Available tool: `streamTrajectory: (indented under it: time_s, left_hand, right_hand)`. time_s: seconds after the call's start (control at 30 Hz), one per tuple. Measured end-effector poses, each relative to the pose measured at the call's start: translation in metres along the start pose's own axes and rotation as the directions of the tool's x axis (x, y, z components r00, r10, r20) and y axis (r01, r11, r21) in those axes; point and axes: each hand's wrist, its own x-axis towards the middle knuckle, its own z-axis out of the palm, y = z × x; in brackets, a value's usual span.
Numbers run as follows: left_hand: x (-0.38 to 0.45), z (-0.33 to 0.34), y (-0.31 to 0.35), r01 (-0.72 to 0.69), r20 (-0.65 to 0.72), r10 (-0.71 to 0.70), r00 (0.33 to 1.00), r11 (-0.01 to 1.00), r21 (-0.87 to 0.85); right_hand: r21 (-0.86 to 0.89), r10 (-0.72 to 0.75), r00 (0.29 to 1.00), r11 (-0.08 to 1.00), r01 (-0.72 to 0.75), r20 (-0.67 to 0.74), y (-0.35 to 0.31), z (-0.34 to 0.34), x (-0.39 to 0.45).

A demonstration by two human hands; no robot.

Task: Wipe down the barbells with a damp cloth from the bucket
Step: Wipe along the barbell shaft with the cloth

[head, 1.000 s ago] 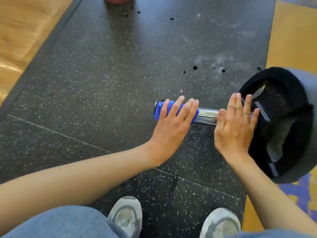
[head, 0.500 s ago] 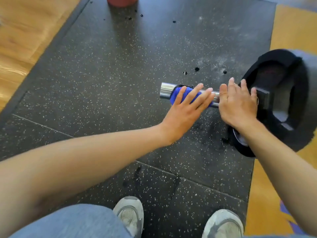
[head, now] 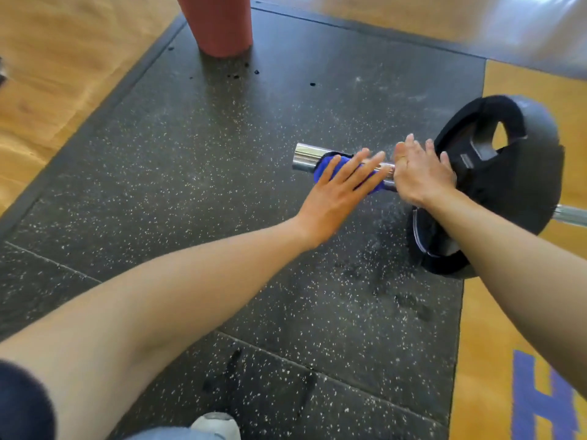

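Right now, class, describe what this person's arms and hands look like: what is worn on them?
Both forearms are bare, with no gloves or watch. The left hand and right hand show no ring that can be made out. A dark sleeve edge shows at the left upper arm.

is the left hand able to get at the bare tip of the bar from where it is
Probably yes. The left hand lies flat on the cloth on the bar, and the shiny tip sits just beyond it, uncovered, with nothing in the way.
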Motion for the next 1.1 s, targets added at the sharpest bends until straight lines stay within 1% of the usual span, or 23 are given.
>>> streamTrajectory:
  time_s: [0.03, 0.1, 0.13, 0.17, 0.2, 0.27, 0.33, 0.37, 0.4, 0.47, 0.5, 0.53, 0.57, 0.63, 0.7, 0.73, 0.8, 0.87, 0.9, 0.93, 1.03, 1.07, 1.1]
  left_hand:
    - [0.002, 0.002, -0.014, 0.098, 0.005, -0.098, 0.995, 0.995, -0.028]
    - [0.007, 0.005, -0.035, 0.301, -0.003, -0.302, 0.953, 0.951, -0.069]
    - [0.013, 0.005, -0.037, 0.354, -0.015, -0.356, 0.934, 0.932, -0.073]
    - [0.021, 0.006, -0.033, 0.364, -0.005, -0.365, 0.931, 0.929, -0.073]
    - [0.030, 0.007, -0.024, 0.331, 0.017, -0.331, 0.944, 0.941, -0.072]
    - [0.045, 0.012, -0.012, 0.192, 0.050, -0.189, 0.981, 0.980, -0.048]
    - [0.055, 0.015, -0.026, 0.081, 0.036, -0.080, 0.996, 0.997, -0.013]
    - [0.058, 0.017, -0.040, 0.067, 0.014, -0.067, 0.998, 0.998, 0.000]
    - [0.061, 0.020, -0.052, 0.106, -0.008, -0.106, 0.994, 0.994, -0.010]
    - [0.071, 0.024, -0.062, 0.283, -0.028, -0.286, 0.958, 0.956, -0.078]
    - [0.078, 0.026, -0.057, 0.356, -0.034, -0.362, 0.932, 0.928, -0.110]
    - [0.087, 0.029, -0.048, 0.384, -0.034, -0.391, 0.920, 0.914, -0.127]
    - [0.097, 0.034, -0.038, 0.352, -0.033, -0.359, 0.933, 0.928, -0.126]
    - [0.113, 0.043, -0.032, 0.177, -0.061, -0.181, 0.982, 0.982, -0.065]
    - [0.120, 0.044, -0.055, 0.056, -0.048, -0.056, 0.997, 0.998, -0.003]
    - [0.121, 0.045, -0.071, 0.077, -0.037, -0.077, 0.996, 0.997, -0.010]
    - [0.123, 0.044, -0.089, 0.251, -0.053, -0.255, 0.965, 0.965, -0.077]
    - [0.138, 0.046, -0.081, 0.387, -0.052, -0.395, 0.917, 0.914, -0.118]
    - [0.146, 0.048, -0.073, 0.398, -0.045, -0.405, 0.913, 0.909, -0.124]
    - [0.155, 0.052, -0.067, 0.358, -0.038, -0.364, 0.931, 0.926, -0.120]
    - [0.169, 0.055, -0.084, 0.124, 0.004, -0.124, 0.992, 0.990, -0.062]
    - [0.170, 0.054, -0.099, 0.092, 0.007, -0.091, 0.996, 0.995, -0.045]
    - [0.171, 0.055, -0.112, 0.132, 0.015, -0.131, 0.991, 0.990, -0.048]
  right_hand:
    - [-0.010, -0.003, 1.000, 1.000, 0.003, -0.007, 0.001, -0.001, 0.006]
    - [-0.013, -0.010, 1.000, 1.000, 0.009, -0.026, 0.000, -0.002, 0.018]
    - [-0.008, -0.008, 0.999, 1.000, 0.007, -0.037, -0.001, -0.003, 0.024]
    - [-0.007, -0.003, 0.999, 1.000, 0.003, -0.052, -0.002, -0.003, 0.029]
    - [-0.008, 0.003, 0.998, 1.000, -0.004, -0.070, -0.002, -0.002, 0.035]
    - [-0.008, 0.021, 0.994, 1.000, -0.021, -0.106, -0.003, -0.001, 0.048]
    - [-0.002, 0.033, 0.993, 0.999, -0.033, -0.112, -0.003, -0.003, 0.062]
    - [0.008, 0.032, 0.994, 0.999, -0.032, -0.107, -0.003, -0.005, 0.069]
    - [0.016, 0.026, 0.994, 1.000, -0.025, -0.106, -0.002, -0.007, 0.076]
    - [0.025, 0.018, 0.993, 1.000, -0.015, -0.118, -0.001, -0.010, 0.089]
    - [0.030, 0.018, 0.992, 0.999, -0.015, -0.125, -0.001, -0.011, 0.095]
    - [0.035, 0.026, 0.991, 0.999, -0.022, -0.133, -0.002, -0.012, 0.101]
    - [0.037, 0.037, 0.990, 0.999, -0.032, -0.140, -0.002, -0.012, 0.108]
    - [0.043, 0.052, 0.988, 0.998, -0.046, -0.148, -0.002, -0.013, 0.122]
    - [0.060, 0.057, 0.988, 0.997, -0.048, -0.145, 0.000, -0.016, 0.132]
    - [0.070, 0.052, 0.989, 0.997, -0.043, -0.141, 0.000, -0.019, 0.137]
    - [0.087, 0.047, 0.991, 0.996, -0.036, -0.128, -0.001, -0.023, 0.146]
    - [0.093, 0.060, 0.990, 0.994, -0.049, -0.128, -0.001, -0.027, 0.154]
    - [0.095, 0.068, 0.989, 0.994, -0.055, -0.132, -0.001, -0.028, 0.159]
    - [0.096, 0.074, 0.987, 0.993, -0.061, -0.141, -0.002, -0.029, 0.163]
    - [0.106, 0.082, 0.986, 0.992, -0.067, -0.142, -0.002, -0.034, 0.179]
    - [0.112, 0.081, 0.988, 0.992, -0.066, -0.134, -0.001, -0.035, 0.183]
    - [0.110, 0.074, 0.988, 0.992, -0.059, -0.133, 0.000, -0.037, 0.187]
